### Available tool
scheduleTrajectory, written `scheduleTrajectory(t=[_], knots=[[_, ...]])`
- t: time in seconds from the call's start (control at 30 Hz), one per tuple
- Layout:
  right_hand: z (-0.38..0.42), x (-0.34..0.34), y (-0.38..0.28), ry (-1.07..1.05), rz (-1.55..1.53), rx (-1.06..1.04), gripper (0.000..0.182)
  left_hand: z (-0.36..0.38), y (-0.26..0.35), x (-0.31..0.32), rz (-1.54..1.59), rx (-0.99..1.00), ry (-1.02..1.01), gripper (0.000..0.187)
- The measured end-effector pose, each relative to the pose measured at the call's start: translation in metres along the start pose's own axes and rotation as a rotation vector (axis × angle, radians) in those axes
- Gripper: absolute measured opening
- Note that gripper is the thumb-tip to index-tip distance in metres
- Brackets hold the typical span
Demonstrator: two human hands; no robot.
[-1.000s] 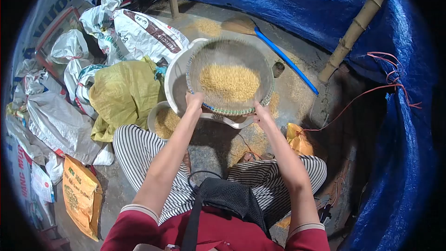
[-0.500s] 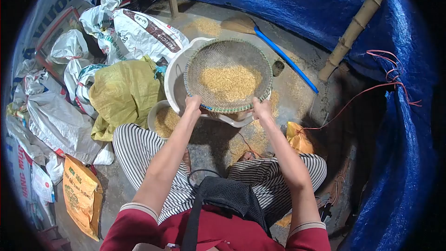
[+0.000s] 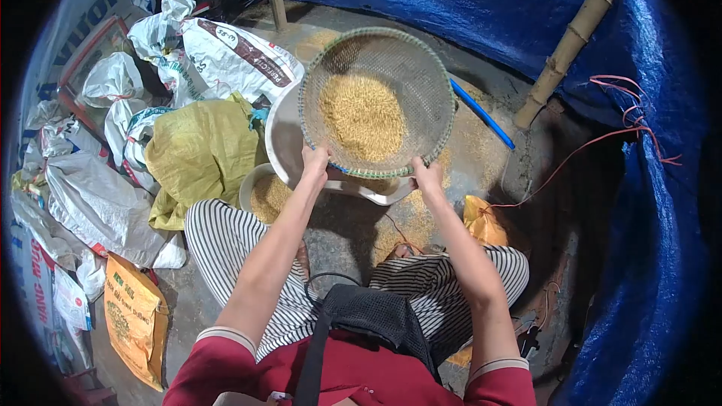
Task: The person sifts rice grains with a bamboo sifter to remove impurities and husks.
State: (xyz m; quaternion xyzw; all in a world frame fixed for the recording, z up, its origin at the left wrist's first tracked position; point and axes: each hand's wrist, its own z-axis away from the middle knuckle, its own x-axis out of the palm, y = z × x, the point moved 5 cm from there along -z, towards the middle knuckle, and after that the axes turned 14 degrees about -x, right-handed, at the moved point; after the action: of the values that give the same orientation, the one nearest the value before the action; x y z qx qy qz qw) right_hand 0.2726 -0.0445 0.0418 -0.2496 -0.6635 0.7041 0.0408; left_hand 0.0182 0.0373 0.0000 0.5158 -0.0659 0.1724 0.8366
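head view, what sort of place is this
Probably a makeshift shelter for storing and sorting grain: a blue tarp hangs like a wall, white sacks are piled up, and a round sieve holds what looks like grain.

head cam; looks fwd & dn onto sieve (image 3: 417, 94) from nearby; wide fov.

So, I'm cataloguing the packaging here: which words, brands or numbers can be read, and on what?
"PERFECT", ending unclear: white sack with a brown stripe.
"W-85", probably, upside down: the same sack.
"VƯƠNG": banner at upper left.
"HANG MUC", accents unclear: sheet at lower left.
"NEW": orange bag at lower left.
Too small or blurred: the bag's other print, the white packet, the green-lettered sack.
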Motion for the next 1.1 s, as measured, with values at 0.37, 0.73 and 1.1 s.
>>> scheduleTrajectory(t=[0.37, 0.73, 1.1], knots=[[0.009, 0.019, 0.022, 0.039, -0.241, 0.185, 0.019, 0.008, 0.011, -0.007, -0.104, 0.021, 0.125, 0.038], [0.019, 0.011, -0.049, 0.109, 0.169, -0.328, 0.030, -0.037, -0.034, -0.031, 0.356, -0.236, -0.058, 0.018], [-0.003, 0.003, -0.003, -0.332, -0.204, 0.154, 0.061, 0.004, 0.043, -0.012, 0.027, 0.058, 0.071, 0.032]])
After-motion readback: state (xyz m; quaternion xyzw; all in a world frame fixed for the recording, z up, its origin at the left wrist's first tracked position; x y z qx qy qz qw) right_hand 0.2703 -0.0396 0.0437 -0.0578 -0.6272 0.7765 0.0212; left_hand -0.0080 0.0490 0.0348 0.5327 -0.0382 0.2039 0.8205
